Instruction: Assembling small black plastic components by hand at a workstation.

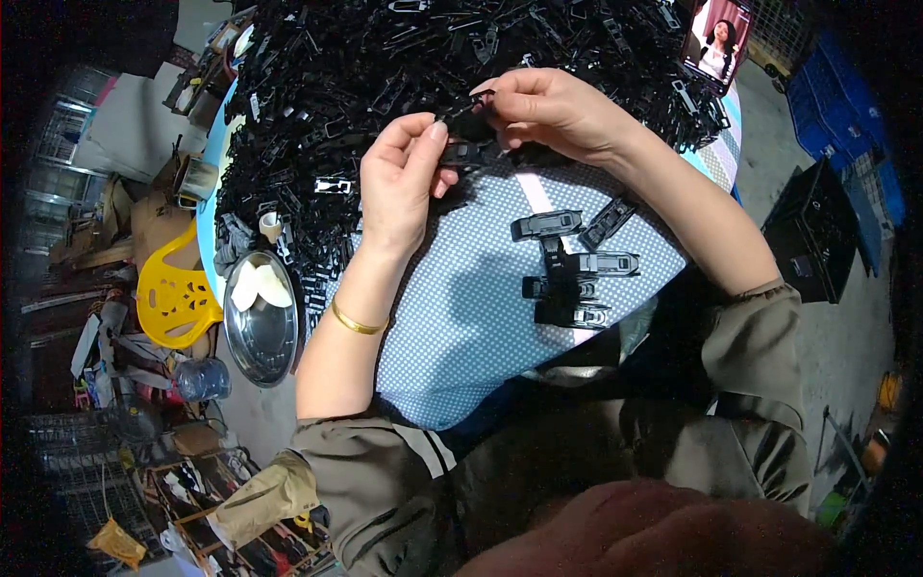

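At upper centre, our left hand (397, 181) and right hand (556, 113) pinch a thin black part (469, 108); dotted cover (452, 298) lies below, a jagged plastic heap (346, 67) above.

You sit at a round-edged table (461, 236) under a blue, dotted cloth, with strong light throwing soft shadows over it. Around you runs a bare grey floor (854, 332). To your left stands a yellow plastic chair (181, 327) with a cut-out back, and beyond it wire shelving (79, 120). To your right are blue crates (835, 96) and a black bin (812, 231). The dark rim probably hides the walls.
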The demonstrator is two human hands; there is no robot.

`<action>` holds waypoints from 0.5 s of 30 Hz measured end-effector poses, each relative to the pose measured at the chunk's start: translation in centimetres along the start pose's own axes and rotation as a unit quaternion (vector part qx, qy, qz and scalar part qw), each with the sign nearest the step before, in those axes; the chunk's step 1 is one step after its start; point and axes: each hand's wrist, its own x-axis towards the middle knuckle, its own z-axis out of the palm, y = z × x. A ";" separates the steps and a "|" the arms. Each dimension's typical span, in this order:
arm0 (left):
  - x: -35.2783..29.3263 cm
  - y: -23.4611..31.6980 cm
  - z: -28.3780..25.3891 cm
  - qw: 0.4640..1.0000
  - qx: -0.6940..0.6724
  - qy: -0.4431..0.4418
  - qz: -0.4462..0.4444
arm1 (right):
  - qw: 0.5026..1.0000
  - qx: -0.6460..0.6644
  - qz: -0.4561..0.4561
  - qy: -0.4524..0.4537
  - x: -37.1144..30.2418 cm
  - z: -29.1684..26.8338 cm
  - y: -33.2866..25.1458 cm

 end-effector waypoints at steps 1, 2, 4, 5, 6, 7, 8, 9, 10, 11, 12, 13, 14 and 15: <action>0.0 -0.1 0.0 0.999 -0.037 -0.016 -0.009 | 1.000 0.000 0.000 -0.001 0.0 -0.1 0.0; 0.1 -0.1 0.0 0.996 -0.075 -0.033 -0.019 | 1.000 0.013 -0.009 -0.016 0.0 -0.1 0.0; 0.0 -0.2 0.0 0.995 -0.087 -0.021 -0.031 | 0.999 0.027 -0.017 -0.035 0.1 0.2 -0.2; -0.2 -0.1 -0.2 0.994 -0.100 -0.009 -0.044 | 0.992 -0.104 -0.059 0.044 0.0 0.7 -0.4; -0.1 -0.3 -0.5 0.997 -0.071 0.019 -0.017 | 0.960 -0.233 -0.101 0.121 0.1 1.1 -0.4; -0.3 0.0 -0.1 0.997 -0.019 0.075 0.007 | 0.960 -0.234 -0.100 0.119 0.0 1.2 -0.4; -0.2 0.0 -0.2 0.992 0.039 0.110 0.041 | 0.904 -0.343 -0.202 0.156 -0.1 1.3 -0.4; -0.1 -0.1 -0.3 0.982 0.099 0.144 0.074 | 0.824 -0.442 -0.300 0.187 -0.1 1.3 -0.3; -0.1 0.0 -0.4 0.982 0.116 0.137 0.057 | 0.837 -0.410 -0.307 0.194 -0.1 1.3 -0.2; 0.1 0.0 -0.5 0.982 0.134 0.131 0.039 | 0.831 -0.420 -0.298 0.212 -0.1 1.1 -0.1; 0.3 -0.3 -0.2 0.985 0.107 0.131 0.020 | 0.852 -0.387 -0.278 0.217 -0.2 0.9 0.0; 0.3 -0.6 -0.6 0.990 0.076 0.119 -0.001 | 0.874 -0.350 -0.258 0.215 0.0 0.9 0.1; 0.4 -0.9 -0.6 0.992 0.052 0.114 -0.017 | 0.914 -0.291 -0.197 0.202 -0.1 1.0 0.0; 0.3 -1.0 -0.7 0.993 0.027 0.108 -0.033 | 0.931 -0.265 -0.147 0.201 -0.2 1.4 -0.1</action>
